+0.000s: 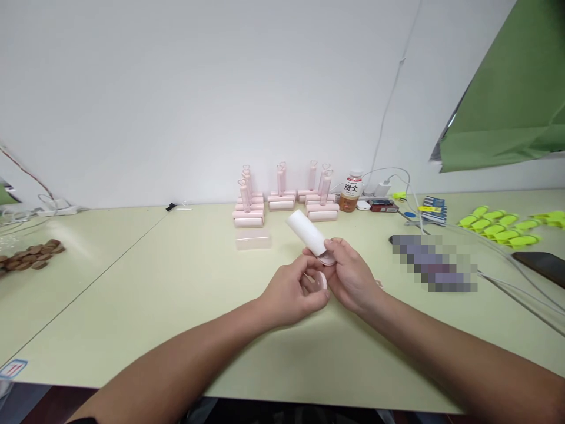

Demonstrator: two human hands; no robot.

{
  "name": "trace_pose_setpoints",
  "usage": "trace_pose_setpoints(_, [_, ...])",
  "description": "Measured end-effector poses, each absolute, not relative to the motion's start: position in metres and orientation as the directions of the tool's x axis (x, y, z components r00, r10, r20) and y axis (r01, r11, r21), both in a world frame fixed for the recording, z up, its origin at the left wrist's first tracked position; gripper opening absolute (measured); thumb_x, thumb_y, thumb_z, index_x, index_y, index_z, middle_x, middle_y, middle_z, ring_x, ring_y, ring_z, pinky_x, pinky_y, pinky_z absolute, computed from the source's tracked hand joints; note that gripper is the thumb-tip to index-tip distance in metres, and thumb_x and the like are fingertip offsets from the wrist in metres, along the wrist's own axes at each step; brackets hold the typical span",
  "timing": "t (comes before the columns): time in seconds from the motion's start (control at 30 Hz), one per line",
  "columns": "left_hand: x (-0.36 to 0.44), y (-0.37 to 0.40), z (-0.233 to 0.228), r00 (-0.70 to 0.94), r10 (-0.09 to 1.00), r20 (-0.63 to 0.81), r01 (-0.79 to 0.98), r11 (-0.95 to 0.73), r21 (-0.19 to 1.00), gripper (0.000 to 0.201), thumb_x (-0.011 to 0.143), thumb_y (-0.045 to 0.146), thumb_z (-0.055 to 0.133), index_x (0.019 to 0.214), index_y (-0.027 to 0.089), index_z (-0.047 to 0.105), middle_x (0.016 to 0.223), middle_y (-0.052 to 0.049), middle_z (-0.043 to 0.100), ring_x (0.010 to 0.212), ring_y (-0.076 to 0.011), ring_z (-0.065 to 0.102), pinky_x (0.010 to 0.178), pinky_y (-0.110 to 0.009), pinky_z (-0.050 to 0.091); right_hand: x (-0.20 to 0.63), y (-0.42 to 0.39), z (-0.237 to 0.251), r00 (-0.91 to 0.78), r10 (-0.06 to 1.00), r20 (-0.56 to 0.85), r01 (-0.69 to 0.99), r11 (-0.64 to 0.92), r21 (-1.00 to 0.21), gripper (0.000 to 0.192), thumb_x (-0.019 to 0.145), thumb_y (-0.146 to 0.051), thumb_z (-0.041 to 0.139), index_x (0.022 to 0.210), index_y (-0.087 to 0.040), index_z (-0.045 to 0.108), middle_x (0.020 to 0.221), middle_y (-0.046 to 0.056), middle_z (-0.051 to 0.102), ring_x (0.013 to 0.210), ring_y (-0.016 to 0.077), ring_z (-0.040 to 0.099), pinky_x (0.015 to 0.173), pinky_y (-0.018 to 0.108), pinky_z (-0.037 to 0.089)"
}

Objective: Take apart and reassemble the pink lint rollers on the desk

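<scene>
My right hand (351, 274) grips a white paper roll (305, 231) by its pink end, and the roll points up and away to the left. My left hand (295, 290) is right beside it, with its fingers closed on a small pink round part (321, 280) just under the roll's end. Both hands hover over the middle of the pale green table (185, 282). Behind them stand several pink lint rollers (282, 197) with upright handles, set in groups near the wall. A clear plastic cover (252, 239) lies in front of the leftmost group.
A drink bottle (351, 191) stands right of the rollers, next to chargers and cables (494, 259). Yellow-green clips (498, 227) and a dark phone (541, 265) lie at the right. Brown round pieces (33, 254) sit at the left. A green cloth (507, 100) hangs at upper right.
</scene>
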State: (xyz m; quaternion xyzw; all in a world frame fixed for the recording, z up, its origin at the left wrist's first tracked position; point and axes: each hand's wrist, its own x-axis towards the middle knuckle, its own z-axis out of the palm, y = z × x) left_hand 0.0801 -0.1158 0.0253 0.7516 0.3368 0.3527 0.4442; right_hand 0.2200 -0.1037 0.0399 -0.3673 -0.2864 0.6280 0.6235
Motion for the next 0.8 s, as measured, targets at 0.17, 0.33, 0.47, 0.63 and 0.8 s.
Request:
trace_pose_setpoints(0.17, [0.077, -0.111, 0.025, 0.588, 0.749, 0.307, 0.436, -0.613, 0.659, 0.056, 0.078, 0.027, 0.058, 0.133, 0.023, 0.046, 0.09, -0.002, 0.065, 0.069, -0.0152, 0.058, 0.063, -0.026, 0.044, 0.222, -0.104, 0.042, 0.03, 0.991, -0.131, -0.576, -0.09, -0.813, 0.031, 0.074, -0.031, 0.071, 0.076, -0.023, 0.042, 0.072, -0.001, 0.064, 0.083, 0.0248, 0.071, 0.06, 0.033, 0.056])
trace_pose_setpoints(0.33, [0.078, -0.105, 0.019, 0.617, 0.723, 0.312, 0.471, -0.656, 0.589, 0.038, 0.078, 0.027, 0.057, 0.116, 0.022, 0.058, 0.091, -0.003, 0.064, 0.07, -0.0157, 0.058, 0.062, -0.025, 0.044, 0.221, -0.102, 0.04, 0.021, 0.992, -0.128, -0.559, -0.094, -0.823, 0.035, 0.071, -0.034, 0.074, 0.077, -0.024, 0.041, 0.069, -0.003, 0.062, 0.077, 0.023, 0.07, 0.056, 0.029, 0.054])
trace_pose_setpoints(0.47, [0.076, -0.103, 0.019, 0.627, 0.695, 0.353, 0.439, -0.689, 0.577, 0.036, 0.078, 0.024, 0.056, 0.114, 0.022, 0.058, 0.096, -0.003, 0.064, 0.076, -0.0161, 0.059, 0.064, -0.025, 0.045, 0.222, -0.101, 0.038, 0.02, 0.992, -0.128, -0.54, -0.097, -0.836, 0.03, 0.075, -0.035, 0.07, 0.079, -0.024, 0.042, 0.068, -0.003, 0.062, 0.073, 0.0219, 0.069, 0.054, 0.03, 0.055])
trace_pose_setpoints(0.63, [0.074, -0.103, 0.023, 0.661, 0.664, 0.349, 0.425, -0.715, 0.555, 0.026, 0.077, 0.022, 0.057, 0.102, 0.021, 0.061, 0.093, -0.003, 0.064, 0.079, -0.0172, 0.06, 0.068, -0.026, 0.046, 0.223, -0.099, 0.037, 0.066, 0.989, -0.129, -0.548, -0.072, -0.833, 0.025, 0.078, -0.034, 0.069, 0.083, -0.024, 0.046, 0.068, -0.002, 0.063, 0.073, 0.0205, 0.069, 0.057, 0.03, 0.056])
trace_pose_setpoints(0.8, [0.075, -0.104, 0.024, 0.653, 0.66, 0.372, 0.433, -0.728, 0.531, 0.033, 0.079, 0.024, 0.056, 0.111, 0.021, 0.056, 0.092, -0.003, 0.065, 0.078, -0.0182, 0.06, 0.067, -0.027, 0.046, 0.223, -0.098, 0.037, 0.062, 0.989, -0.137, -0.561, -0.079, -0.824, 0.025, 0.08, -0.037, 0.068, 0.086, -0.024, 0.048, 0.071, -0.001, 0.065, 0.073, 0.0197, 0.068, 0.058, 0.029, 0.055])
